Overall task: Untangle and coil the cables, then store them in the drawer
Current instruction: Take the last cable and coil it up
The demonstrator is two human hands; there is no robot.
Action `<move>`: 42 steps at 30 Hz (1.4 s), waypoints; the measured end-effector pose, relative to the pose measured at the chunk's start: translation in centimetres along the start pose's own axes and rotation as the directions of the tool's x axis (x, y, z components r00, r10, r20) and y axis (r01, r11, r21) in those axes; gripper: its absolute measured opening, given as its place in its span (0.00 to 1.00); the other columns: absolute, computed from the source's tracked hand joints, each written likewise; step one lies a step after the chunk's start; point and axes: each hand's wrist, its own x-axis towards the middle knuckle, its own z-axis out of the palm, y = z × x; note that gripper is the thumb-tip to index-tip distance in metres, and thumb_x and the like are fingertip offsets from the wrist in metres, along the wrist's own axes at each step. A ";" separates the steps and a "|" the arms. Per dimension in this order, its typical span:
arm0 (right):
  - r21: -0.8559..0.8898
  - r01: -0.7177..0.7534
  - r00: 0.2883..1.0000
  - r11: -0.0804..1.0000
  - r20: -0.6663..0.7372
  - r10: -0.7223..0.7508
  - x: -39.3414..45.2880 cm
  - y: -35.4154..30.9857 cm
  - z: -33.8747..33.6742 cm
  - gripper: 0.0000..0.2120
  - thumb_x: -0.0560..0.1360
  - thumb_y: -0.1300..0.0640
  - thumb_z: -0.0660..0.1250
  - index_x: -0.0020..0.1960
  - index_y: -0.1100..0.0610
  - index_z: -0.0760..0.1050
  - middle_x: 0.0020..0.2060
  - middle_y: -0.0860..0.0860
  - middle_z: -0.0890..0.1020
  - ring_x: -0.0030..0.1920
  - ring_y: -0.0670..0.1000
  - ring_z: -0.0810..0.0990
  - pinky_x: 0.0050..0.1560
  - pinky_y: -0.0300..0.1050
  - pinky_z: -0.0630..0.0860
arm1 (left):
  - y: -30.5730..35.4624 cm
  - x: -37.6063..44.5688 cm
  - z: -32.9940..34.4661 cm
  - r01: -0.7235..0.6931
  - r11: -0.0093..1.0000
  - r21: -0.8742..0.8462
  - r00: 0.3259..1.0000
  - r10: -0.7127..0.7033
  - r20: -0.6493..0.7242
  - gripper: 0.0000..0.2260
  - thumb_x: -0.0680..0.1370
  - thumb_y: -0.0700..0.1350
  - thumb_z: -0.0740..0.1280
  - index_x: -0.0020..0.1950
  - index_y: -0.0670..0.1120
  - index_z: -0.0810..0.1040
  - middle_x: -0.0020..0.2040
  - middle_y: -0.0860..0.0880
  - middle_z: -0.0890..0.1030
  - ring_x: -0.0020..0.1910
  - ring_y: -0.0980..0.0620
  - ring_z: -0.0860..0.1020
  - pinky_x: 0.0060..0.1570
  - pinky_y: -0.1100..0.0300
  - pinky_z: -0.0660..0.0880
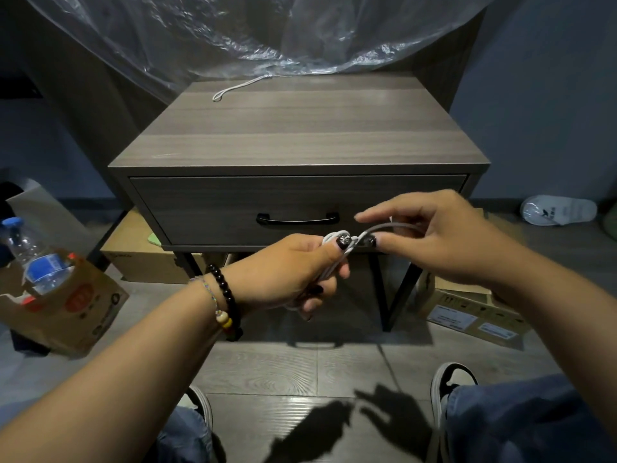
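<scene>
We see the left hand point(290, 272) gripping a bundled white cable point(337, 252) in front of the closed drawer point(233, 202), while the right hand point(444, 235) pinches its free strand, and a second white cable point(233, 88) lies on the surface point(300, 128).

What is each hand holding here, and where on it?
Left hand grips the coiled white cable around its bundled loops; right hand pinches the loose end.

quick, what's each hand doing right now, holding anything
Left hand: fingers curled round the bundled white cable, holding it.
Right hand: pinching the loose end of that same cable.
</scene>
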 end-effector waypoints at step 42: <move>0.037 -0.108 0.983 0.993 -0.145 0.112 0.6 0.4 -0.3 0.07 0.75 0.55 0.68 0.43 0.54 0.84 0.29 0.45 0.80 0.31 0.42 0.76 0.34 0.37 0.71 | 0.9 -1.6 -1.3 0.017 1.000 0.021 0.965 -0.011 -0.263 0.17 0.83 0.48 0.53 0.36 0.44 0.67 0.27 0.48 0.68 0.23 0.54 0.64 0.22 0.65 0.63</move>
